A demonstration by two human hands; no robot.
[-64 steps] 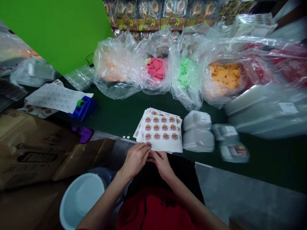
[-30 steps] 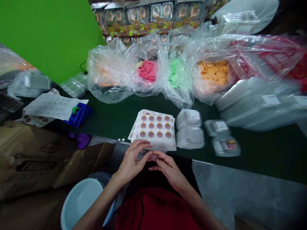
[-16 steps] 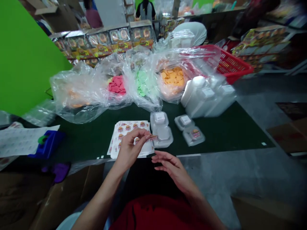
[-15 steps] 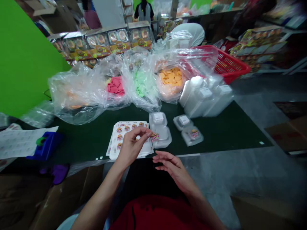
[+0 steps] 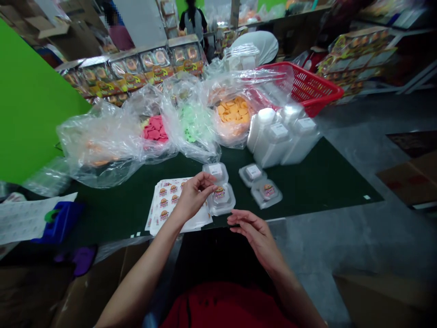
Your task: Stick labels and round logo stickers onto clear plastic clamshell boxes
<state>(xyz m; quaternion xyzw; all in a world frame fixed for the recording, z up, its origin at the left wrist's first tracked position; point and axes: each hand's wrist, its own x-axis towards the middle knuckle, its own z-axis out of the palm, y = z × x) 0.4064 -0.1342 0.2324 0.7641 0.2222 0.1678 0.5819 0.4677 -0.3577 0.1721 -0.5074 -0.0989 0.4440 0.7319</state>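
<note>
My left hand (image 5: 196, 196) is closed in a pinch, thumb and fingertips at the edge of a round burger sticker (image 5: 219, 192). That sticker is over the lower half of an opened clear plastic clamshell box (image 5: 226, 205); whether it lies flat on the plastic I cannot tell. Beneath my left hand is a stack of sticker sheets (image 5: 164, 202) printed with burger pictures. My right hand (image 5: 252, 230) hovers at the table's front edge, fingers apart and holding nothing. A second opened clamshell box (image 5: 273, 200), with a burger sticker on its lower half, lies farther right.
Stacked clear clamshell boxes (image 5: 282, 141) stand at the back right, before a red basket (image 5: 307, 89). Plastic bags hold pink pieces (image 5: 155, 129), green pieces (image 5: 191, 123) and orange pieces (image 5: 234, 111). A blue tape dispenser (image 5: 61, 223) sits left. Other people are in the background.
My left hand has brought the burger sticker from the box's left edge to over the middle of its lower half. My right hand has shifted slightly right. The camera view has moved.
</note>
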